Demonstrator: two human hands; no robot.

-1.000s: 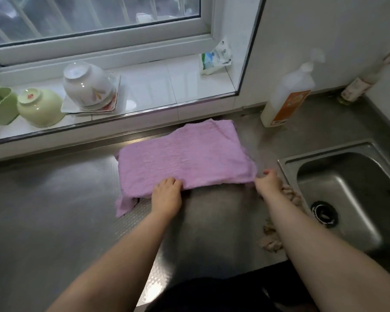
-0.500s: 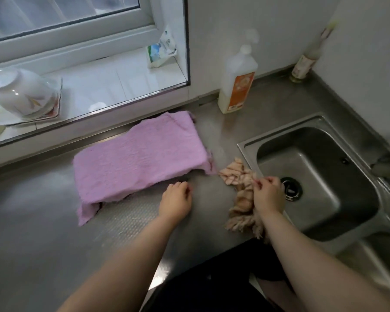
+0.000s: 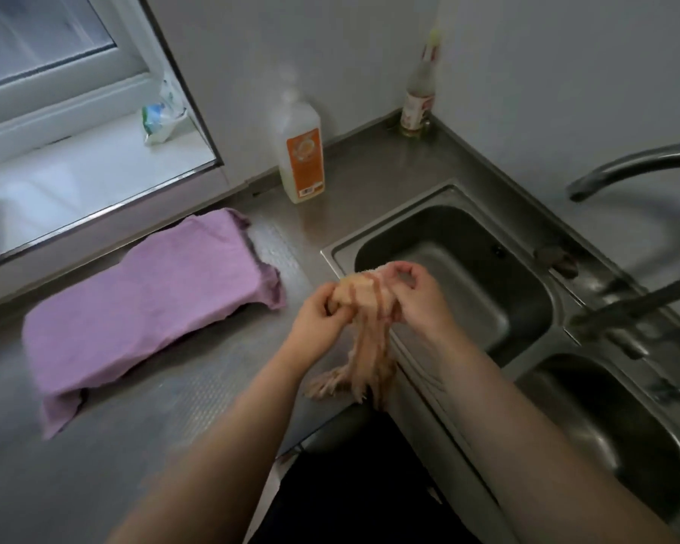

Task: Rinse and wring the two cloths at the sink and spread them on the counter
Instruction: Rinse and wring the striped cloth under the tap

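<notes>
A purple cloth [image 3: 146, 304] lies spread flat on the steel counter [image 3: 165, 418] to the left of the sink. A twisted beige cloth [image 3: 366, 335] hangs between my hands at the sink's front left corner. Its frayed lower end trails down onto the counter edge. My left hand [image 3: 319, 320] grips the cloth's bunched top on the left. My right hand [image 3: 413, 294] pinches the same bunch on the right, just above the left basin [image 3: 468, 268].
A white bottle with an orange label [image 3: 301, 151] stands behind the sink, and a thinner bottle [image 3: 419, 96] stands in the back corner. A curved tap [image 3: 629, 166] reaches over from the right above a second basin [image 3: 625, 437]. A plastic packet [image 3: 160, 115] lies on the windowsill.
My left hand left the purple cloth and joined my right on the beige cloth, which rose off the counter. The view swung right toward the sink.
</notes>
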